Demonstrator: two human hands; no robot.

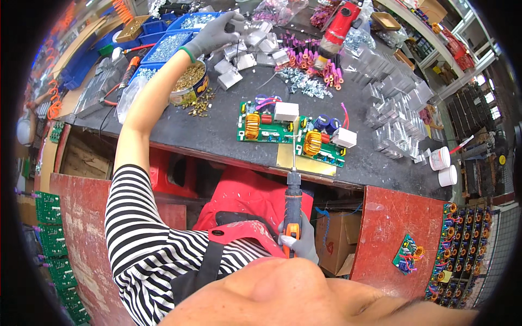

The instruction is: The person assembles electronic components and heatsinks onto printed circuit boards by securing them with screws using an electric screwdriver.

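My left hand point(215, 37), in a grey glove, reaches over the far side of the bench beside a pile of silver aluminium heat sinks point(230, 79). Its fingers are bent and apart, with nothing seen between them. Close to my body, my right hand point(305, 239), also gloved, is closed round a black and orange electric screwdriver point(293, 209). The long bit points away from me, its tip by the green circuit boards point(266, 133). These carry copper coils, white blocks and blue capacitors. Beneath their near edge lies a yellow plate point(304, 162).
Blue bins of small metal parts point(169, 48) and a tub of brass screws point(190, 81) stand far left. A red power tool point(340, 30) lies near pink-sleeved parts point(310, 51). Stacked heat sinks point(399, 108) and white pots point(440, 158) occupy the right.
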